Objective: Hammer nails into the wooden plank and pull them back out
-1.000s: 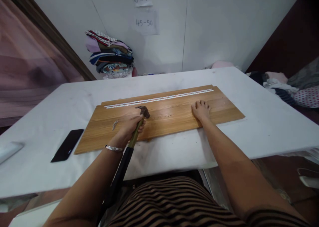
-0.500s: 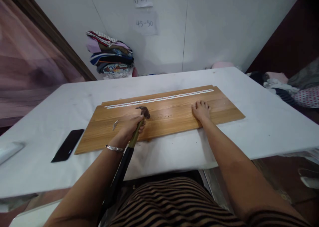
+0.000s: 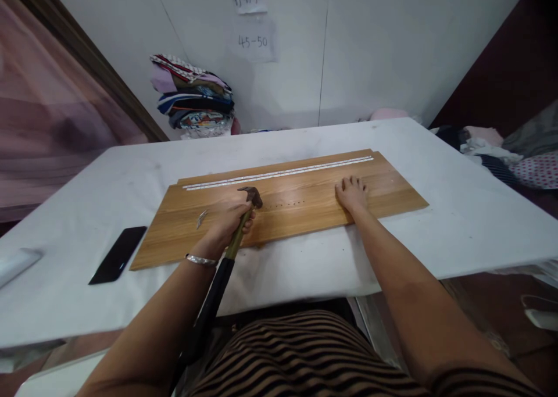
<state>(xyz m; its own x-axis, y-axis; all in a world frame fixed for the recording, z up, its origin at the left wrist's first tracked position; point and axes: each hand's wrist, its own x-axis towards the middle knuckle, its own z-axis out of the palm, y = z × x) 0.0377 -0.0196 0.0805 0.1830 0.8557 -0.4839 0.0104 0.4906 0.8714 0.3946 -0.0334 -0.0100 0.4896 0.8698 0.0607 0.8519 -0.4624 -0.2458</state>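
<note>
My left hand (image 3: 231, 221) is closed round the neck of a claw hammer (image 3: 224, 275), close below its head. The hammer's head is low over a wooden board (image 3: 300, 215), its claw pointing left; whether it touches the wood I cannot tell. To the right of the head runs a row of small dark nails (image 3: 288, 204) in the board. A little pile of loose nails (image 3: 201, 218) lies left of my left hand. My right hand (image 3: 352, 193) rests flat on the right part of the board, fingers spread, holding nothing.
Two white strips (image 3: 279, 174) run along the board's far side. A black phone (image 3: 117, 254) lies left of the board on the white table (image 3: 457, 211). Folded clothes (image 3: 194, 92) are stacked at the back by the wall, and more cloth (image 3: 492, 150) lies off to the right.
</note>
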